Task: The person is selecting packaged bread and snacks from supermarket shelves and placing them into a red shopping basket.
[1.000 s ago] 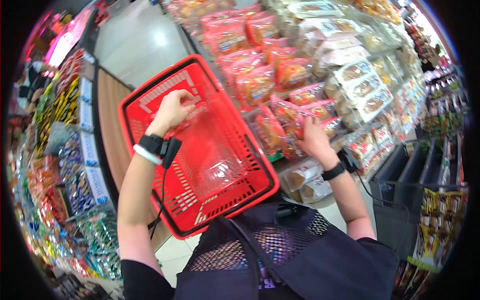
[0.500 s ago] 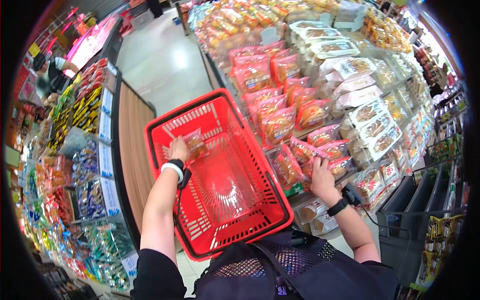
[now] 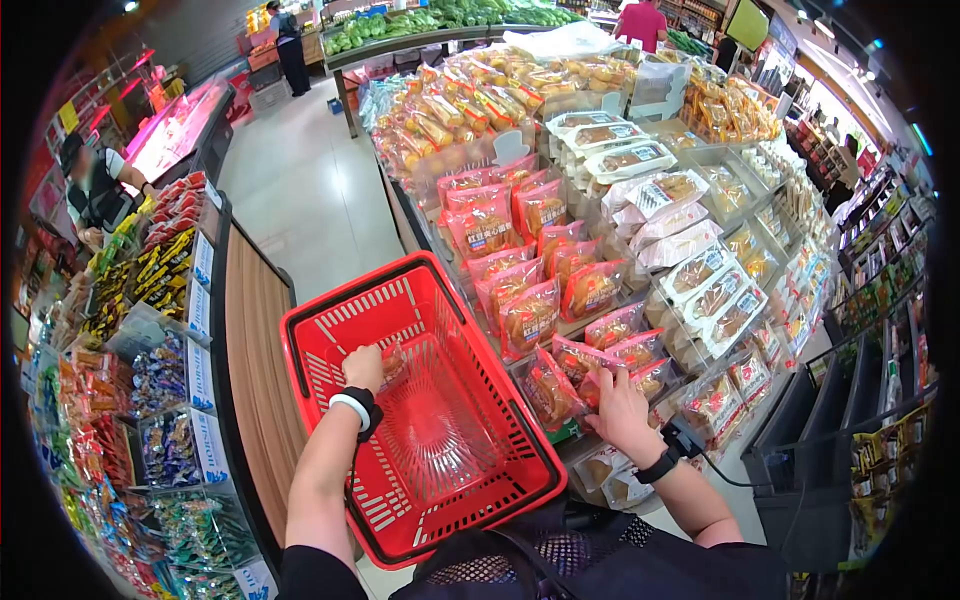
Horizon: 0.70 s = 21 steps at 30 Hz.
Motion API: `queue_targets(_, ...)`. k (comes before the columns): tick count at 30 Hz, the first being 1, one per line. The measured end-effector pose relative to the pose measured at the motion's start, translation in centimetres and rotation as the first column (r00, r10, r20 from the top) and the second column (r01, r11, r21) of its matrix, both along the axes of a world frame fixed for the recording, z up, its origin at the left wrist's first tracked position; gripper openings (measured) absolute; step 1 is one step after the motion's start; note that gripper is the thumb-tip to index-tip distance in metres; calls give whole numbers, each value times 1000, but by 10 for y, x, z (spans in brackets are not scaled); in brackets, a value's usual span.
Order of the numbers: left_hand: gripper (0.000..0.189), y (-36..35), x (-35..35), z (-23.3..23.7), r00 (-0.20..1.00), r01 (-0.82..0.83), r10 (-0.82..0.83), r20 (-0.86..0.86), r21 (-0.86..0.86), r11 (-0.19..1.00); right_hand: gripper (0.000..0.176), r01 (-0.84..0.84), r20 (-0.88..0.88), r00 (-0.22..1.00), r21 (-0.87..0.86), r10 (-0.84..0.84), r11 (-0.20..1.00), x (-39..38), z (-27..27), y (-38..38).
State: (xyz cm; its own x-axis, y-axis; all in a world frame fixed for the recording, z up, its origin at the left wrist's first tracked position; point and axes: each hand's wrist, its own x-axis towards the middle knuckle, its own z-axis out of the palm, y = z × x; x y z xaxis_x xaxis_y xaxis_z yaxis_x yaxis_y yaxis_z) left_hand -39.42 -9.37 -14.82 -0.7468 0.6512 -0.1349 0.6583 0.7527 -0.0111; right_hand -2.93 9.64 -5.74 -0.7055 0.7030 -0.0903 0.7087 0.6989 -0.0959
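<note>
My left hand (image 3: pixel 363 368) is inside the red shopping basket (image 3: pixel 545 480), near its left wall. Its fingers are closed on a clear-and-pink bread packet (image 3: pixel 394 362), which is partly hidden behind the hand. Over at the display, my right hand (image 3: pixel 622 408) has its fingers bent around the edge of a pink bread packet (image 3: pixel 592 388) in the front row. Another pink bread packet (image 3: pixel 553 388) leans just left of it. More pink bread packets (image 3: pixel 527 318) stand in rows behind.
White-wrapped bread packs (image 3: pixel 712 285) fill the display to the right. A candy shelf (image 3: pixel 180 350) with a wood-look side (image 3: pixel 262 370) flanks the basket on the left. Beyond it a person (image 3: pixel 95 185) stands by the candies. Greens (image 3: pixel 430 28) lie on a far stand.
The view has tilted up, showing more of the far store. My left hand with its packet sits lower in the basket. The right hand remains among the front bread packets.
</note>
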Motion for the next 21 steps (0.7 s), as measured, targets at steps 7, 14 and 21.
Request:
queue_targets(7, 16, 1, 53, 124, 936, 351, -351, -19, 100, 931, 67, -279, -437, 874, -97, 211, 955, -24, 41, -35)
queue_targets(14, 10, -8, 150, 220, 685, 720, -694, -222, 354, 598, 84, -552, -722, 615, -108, 316, 827, -45, 87, -61)
queue_targets(21, 13, 10, 183, 209, 618, 735, -749, -239, 514, 442, 73, -486, -776, 572, -60, 266, 872, -20, 83, -52)
